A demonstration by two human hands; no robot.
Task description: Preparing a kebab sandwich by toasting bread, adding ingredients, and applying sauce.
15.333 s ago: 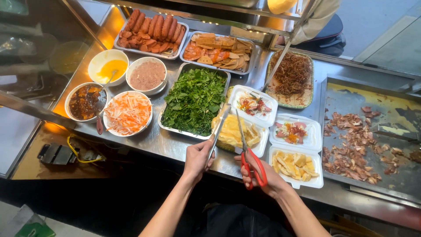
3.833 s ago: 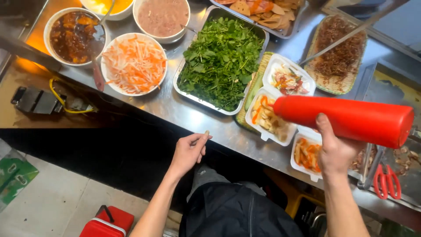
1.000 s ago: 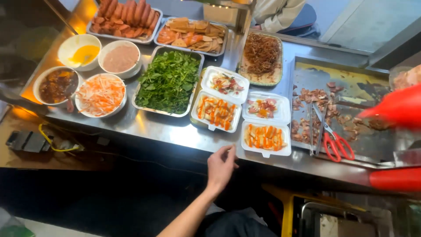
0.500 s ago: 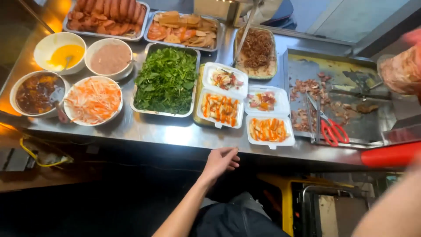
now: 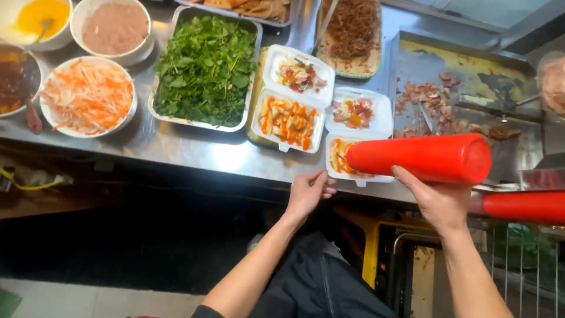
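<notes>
My right hand (image 5: 436, 199) grips a red squeeze bottle (image 5: 421, 158), held sideways with its tip over the nearer right white foam box (image 5: 355, 176). That box holds food striped with orange-red sauce. My left hand (image 5: 309, 191) rests at the steel counter's front edge, fingers loosely curled, holding nothing. Left of it, another open foam box (image 5: 289, 122) also carries sauce, its lid half (image 5: 299, 73) holding meat and vegetables. A third foam box (image 5: 359, 113) sits behind the bottle's tip.
A tray of green herbs (image 5: 205, 66), a bowl of shredded carrot (image 5: 87, 96), a pink paste bowl (image 5: 115, 27) and a yellow sauce bowl (image 5: 40, 16) line the left. A griddle with chopped meat (image 5: 447, 97) is right. A second red bottle (image 5: 524, 207) lies at the right edge.
My right hand has brought a red squeeze bottle back over the foam boxes; a moment ago it was off at the right. The view has shifted closer, and my left hand has barely moved.
</notes>
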